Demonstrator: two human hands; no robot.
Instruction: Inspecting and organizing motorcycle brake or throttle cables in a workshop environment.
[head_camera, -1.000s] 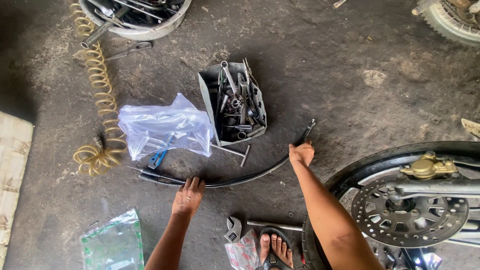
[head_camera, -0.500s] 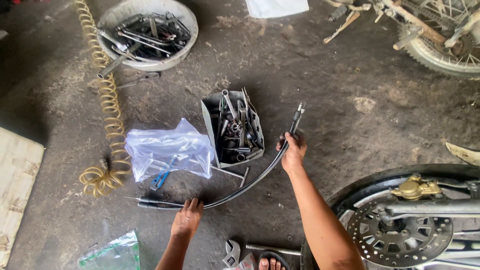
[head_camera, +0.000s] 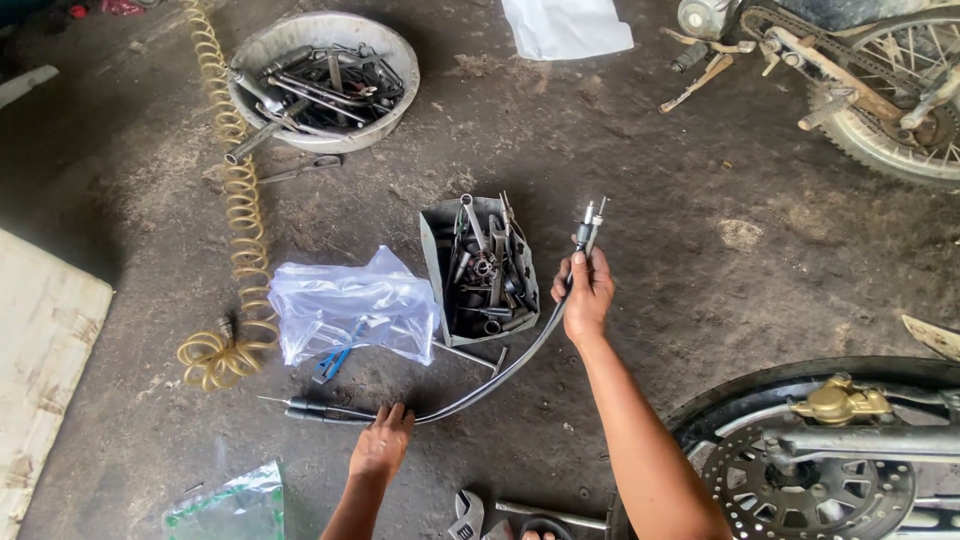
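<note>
Cable (head_camera: 500, 375), long, dark and sheathed, lay in a shallow curve over the grey concrete floor (head_camera: 700, 200), held at both ends. The right hand (head_camera: 585, 295) was closed around it near its upper end, fingers wrapped and thumb along the sheath, so that the metal end fittings (head_camera: 590, 222) stuck up past the fist and pointed away from the person, slightly to the right. The left hand (head_camera: 382, 445) pressed down on the cable close to its other end, fingers curled over it against the floor; whether it fully gripped the cable I could not tell. Past that hand the cable ran left and ended in a thin tip (head_camera: 290, 405) pointing left. The long axis thus ran from lower left to upper right, bowing downward between the hands.

Just above the left part of the cable lay a crumpled clear plastic bag (head_camera: 345, 310) with something blue inside. Beside it on the right, touching the bag, stood a grey rectangular box (head_camera: 480, 270) filled with metal tools, just left of the right hand. A second clear bag with green print (head_camera: 225, 505) lay at the lower left. A white sheet (head_camera: 565, 25) lay at the top edge. A round pale basin (head_camera: 320, 75) of tools sat at the upper left, and a coiled yellow hose (head_camera: 235, 210) ran down beside it.
</note>
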